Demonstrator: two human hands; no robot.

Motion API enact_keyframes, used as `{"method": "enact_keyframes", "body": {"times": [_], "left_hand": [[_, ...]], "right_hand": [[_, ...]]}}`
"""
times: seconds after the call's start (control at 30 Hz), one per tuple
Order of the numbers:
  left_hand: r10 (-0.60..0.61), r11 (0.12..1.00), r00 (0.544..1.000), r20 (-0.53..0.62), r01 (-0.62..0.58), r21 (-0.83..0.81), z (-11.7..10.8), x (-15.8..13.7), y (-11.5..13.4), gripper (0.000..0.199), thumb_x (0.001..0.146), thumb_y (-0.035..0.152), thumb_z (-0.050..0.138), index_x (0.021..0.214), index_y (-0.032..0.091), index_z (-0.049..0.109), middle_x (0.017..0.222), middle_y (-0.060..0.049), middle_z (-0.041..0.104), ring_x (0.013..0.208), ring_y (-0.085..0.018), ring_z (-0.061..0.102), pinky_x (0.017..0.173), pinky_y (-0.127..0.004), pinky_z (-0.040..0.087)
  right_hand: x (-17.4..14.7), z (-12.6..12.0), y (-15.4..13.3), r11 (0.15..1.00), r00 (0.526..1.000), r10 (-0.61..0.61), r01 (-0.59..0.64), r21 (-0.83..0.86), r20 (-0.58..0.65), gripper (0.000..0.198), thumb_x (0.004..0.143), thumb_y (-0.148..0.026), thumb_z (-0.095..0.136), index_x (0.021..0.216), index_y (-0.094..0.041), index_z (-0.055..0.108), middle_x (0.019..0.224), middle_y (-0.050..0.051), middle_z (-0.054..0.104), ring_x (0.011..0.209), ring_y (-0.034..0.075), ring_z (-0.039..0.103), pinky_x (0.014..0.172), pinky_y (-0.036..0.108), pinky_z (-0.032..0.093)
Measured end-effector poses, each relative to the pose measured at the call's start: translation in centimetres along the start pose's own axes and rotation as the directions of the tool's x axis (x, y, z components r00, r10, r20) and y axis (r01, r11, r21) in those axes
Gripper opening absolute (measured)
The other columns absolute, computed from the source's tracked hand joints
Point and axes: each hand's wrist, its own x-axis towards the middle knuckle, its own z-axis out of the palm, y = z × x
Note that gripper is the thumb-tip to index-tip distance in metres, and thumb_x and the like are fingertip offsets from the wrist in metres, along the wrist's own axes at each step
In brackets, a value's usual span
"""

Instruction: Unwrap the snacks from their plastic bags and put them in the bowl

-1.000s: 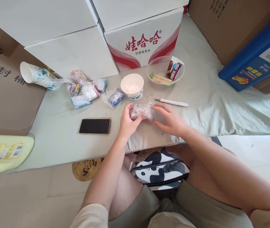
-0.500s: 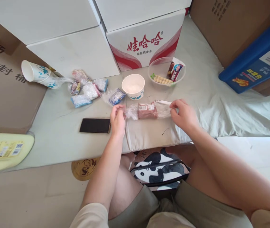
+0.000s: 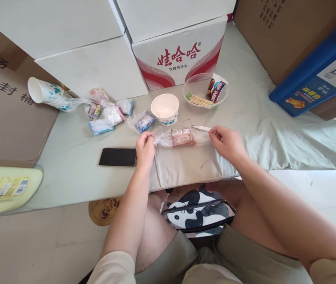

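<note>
A small reddish-brown packet (image 3: 183, 137) sits wrapped in clear plastic film, the film twisted out to both sides. My left hand (image 3: 145, 149) pinches the film's left end. At the right end, my right hand (image 3: 226, 141) pinches the film, with its fingers closed. A white pen-like stick (image 3: 201, 127) lies just behind the packet, its right end close to my right fingers. Behind it stands a white paper bowl (image 3: 165, 109) with a blue pattern at its base. To the left of my left hand lies a black phone (image 3: 117, 157).
Several film-wrapped packets (image 3: 108, 112) lie at the left near stacked paper cups (image 3: 48, 94). A clear plastic bowl (image 3: 192, 81) holds wooden sticks and a snack packet. White cartons (image 3: 179, 59) back the cloth-covered table; a blue jug (image 3: 312, 75) stands right, a pale yellow jug (image 3: 11, 183) left.
The packet has turned slightly, its white label now tilted further toward the back. Both hands keep their pinch on the film ends. The view has shifted a little.
</note>
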Motion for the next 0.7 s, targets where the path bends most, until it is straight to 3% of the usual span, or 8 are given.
{"method": "enact_keyframes", "body": {"times": [0.1,0.17,0.23,0.33,0.43,0.57,0.63,0.7], "left_hand": [[0.011,0.999,0.995,-0.100,-0.014,-0.037,-0.7,0.3,0.2,0.014,0.080,0.022,0.053,0.069,0.021,0.061,0.068,0.001,0.052,0.066,-0.013,0.048,0.061,-0.024,0.037],[0.102,0.994,0.992,-0.075,-0.100,0.032,-0.9,0.3,0.2,0.013,0.081,0.029,0.059,0.074,0.020,0.065,0.084,-0.002,0.060,0.083,-0.016,0.057,0.071,-0.025,0.044],[0.197,0.971,0.979,0.045,-0.201,0.129,-1.0,0.1,0.2,0.011,0.077,0.031,0.069,0.080,0.020,0.069,0.102,-0.005,0.063,0.101,-0.019,0.060,0.083,-0.028,0.048],[0.233,0.936,0.938,0.256,-0.288,0.201,-0.9,-0.4,0.3,0.006,0.077,0.026,0.067,0.080,0.020,0.069,0.100,-0.005,0.068,0.101,-0.021,0.064,0.094,-0.035,0.049],[0.227,0.908,0.873,0.431,-0.350,0.232,-0.8,-1.0,0.6,0.013,0.083,0.028,0.064,0.092,0.021,0.070,0.103,-0.006,0.071,0.103,-0.022,0.066,0.099,-0.038,0.050],[0.167,0.848,0.802,0.574,-0.414,0.331,-0.6,-1.6,0.9,0.034,0.078,0.024,0.070,0.113,0.021,0.069,0.123,-0.009,0.069,0.114,-0.025,0.065,0.103,-0.039,0.049],[0.094,0.854,0.806,0.585,-0.368,0.369,-0.4,-1.7,0.9,0.023,0.082,0.023,0.064,0.105,0.021,0.070,0.108,-0.007,0.073,0.098,-0.023,0.068,0.093,-0.036,0.051],[0.053,0.884,0.822,0.567,-0.304,0.356,-0.1,-1.7,1.1,0.013,0.085,0.025,0.058,0.091,0.020,0.069,0.092,-0.005,0.072,0.084,-0.020,0.066,0.084,-0.034,0.051]], "right_hand": [[-0.1,-0.3,-0.2,0.999,0.995,0.029,-0.027,0.022,-0.096,0.019,0.088,-0.031,0.050,0.088,-0.022,0.067,0.070,0.003,0.063,0.062,0.019,0.056,0.062,0.032,0.042],[-0.2,-0.4,-0.2,1.000,0.987,0.002,0.000,0.013,-0.162,0.019,0.088,-0.030,0.049,0.089,-0.022,0.066,0.084,0.007,0.067,0.075,0.022,0.061,0.067,0.034,0.047],[-0.3,-0.4,-0.3,0.996,0.972,-0.085,0.084,-0.017,-0.218,0.018,0.088,-0.028,0.049,0.086,-0.023,0.066,0.099,0.011,0.068,0.091,0.025,0.064,0.076,0.037,0.050],[-0.6,-0.7,-0.4,0.956,0.929,-0.293,0.285,-0.068,-0.227,0.014,0.084,-0.024,0.051,0.078,-0.023,0.063,0.106,0.011,0.070,0.104,0.027,0.064,0.092,0.043,0.048],[-0.9,-1.0,-0.4,0.908,0.907,-0.418,0.415,-0.058,-0.058,0.017,0.084,-0.025,0.049,0.075,-0.022,0.063,0.090,0.008,0.074,0.093,0.026,0.067,0.089,0.041,0.046],[-1.1,-0.7,-0.8,0.945,0.922,-0.215,0.279,-0.169,0.321,0.034,0.094,-0.038,0.043,0.077,-0.022,0.067,0.065,0.004,0.067,0.062,0.020,0.059,0.060,0.031,0.036],[-1.0,-0.4,-1.0,0.934,0.936,-0.060,0.175,-0.311,0.346,0.035,0.095,-0.042,0.044,0.082,-0.023,0.071,0.068,0.005,0.069,0.062,0.021,0.059,0.056,0.031,0.030],[-1.1,0.1,-1.2,0.919,0.958,-0.026,0.135,-0.370,0.285,0.031,0.095,-0.040,0.047,0.097,-0.023,0.073,0.080,0.006,0.073,0.070,0.023,0.063,0.058,0.031,0.034]]}}
